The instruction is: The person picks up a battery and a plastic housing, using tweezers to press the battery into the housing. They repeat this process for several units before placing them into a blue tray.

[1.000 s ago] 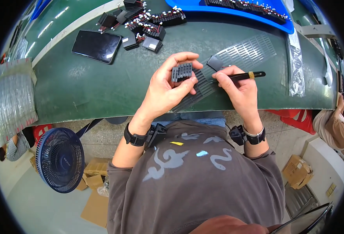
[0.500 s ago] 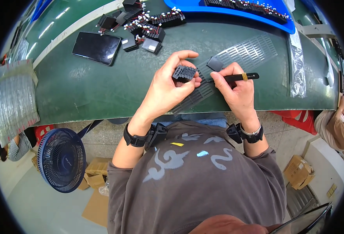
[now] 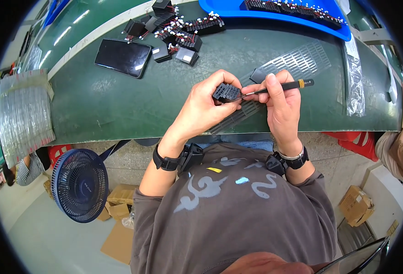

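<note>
Slim black tweezers [image 3: 293, 85] with a yellowish band near the rear end have been brought leftward since half a second ago, from above the grey plastic sheet with slotted rows [image 3: 309, 59] to the right edge of a compact stack of small black, slotted plastic pieces [image 3: 227, 92]. By the left hand [image 3: 205, 104], the stack is clasped between thumb and curled fingers, above the lower left part of the sheet. Its upward face is dark, broken by rows of narrow openings, and its pieces are packed side by side into a slightly uneven block. By the right hand [image 3: 284, 101], the tweezers are pinched between thumb and fingers, with the rear end pointed right.

The underside of the stack is covered by the left hand. The tweezer points are lost against the dark pieces; whether one is gripped cannot be told. A flat, dark square block [image 3: 257, 75] on the sheet is partly hidden by the right fingers, and the middle of the sheet is covered by both hands. On the dark green tabletop [image 3: 151, 109], a shallow blue plastic tray [image 3: 279, 21] is cut off by the upper edge.
</note>
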Motion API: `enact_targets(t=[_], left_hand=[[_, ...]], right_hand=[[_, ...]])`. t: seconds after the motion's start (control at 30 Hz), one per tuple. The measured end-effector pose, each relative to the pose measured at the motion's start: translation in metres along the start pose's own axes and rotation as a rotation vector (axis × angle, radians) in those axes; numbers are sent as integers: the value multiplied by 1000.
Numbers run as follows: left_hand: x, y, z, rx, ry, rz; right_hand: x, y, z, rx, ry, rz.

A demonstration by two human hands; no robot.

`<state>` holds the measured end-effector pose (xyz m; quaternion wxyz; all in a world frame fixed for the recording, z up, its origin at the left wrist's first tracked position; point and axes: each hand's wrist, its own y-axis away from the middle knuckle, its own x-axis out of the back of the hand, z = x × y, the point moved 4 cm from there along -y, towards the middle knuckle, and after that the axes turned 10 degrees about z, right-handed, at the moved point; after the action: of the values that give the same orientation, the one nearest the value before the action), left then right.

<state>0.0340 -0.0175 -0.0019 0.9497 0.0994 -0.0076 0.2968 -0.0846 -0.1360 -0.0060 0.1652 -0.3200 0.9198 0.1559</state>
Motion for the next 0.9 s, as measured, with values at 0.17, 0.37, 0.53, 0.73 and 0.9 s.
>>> enact_targets(t=[0.17, 0.37, 0.53, 0.73, 0.9], left_hand=[[4, -2, 0, 34, 70, -78], [7, -3, -5, -5, 68, -119], [8, -5, -4, -55, 44, -173], [8, -4, -3, -64, 55, -178], [8, -3, -3, -34, 56, -170]], right_hand=[[3, -6, 1, -48, 24, -22], [-2, -8, 0, -94, 93, -74], [-4, -10, -2, -133, 149, -94], [0, -11, 1, -121, 81, -107], [-2, -9, 1, -109, 125, -96]])
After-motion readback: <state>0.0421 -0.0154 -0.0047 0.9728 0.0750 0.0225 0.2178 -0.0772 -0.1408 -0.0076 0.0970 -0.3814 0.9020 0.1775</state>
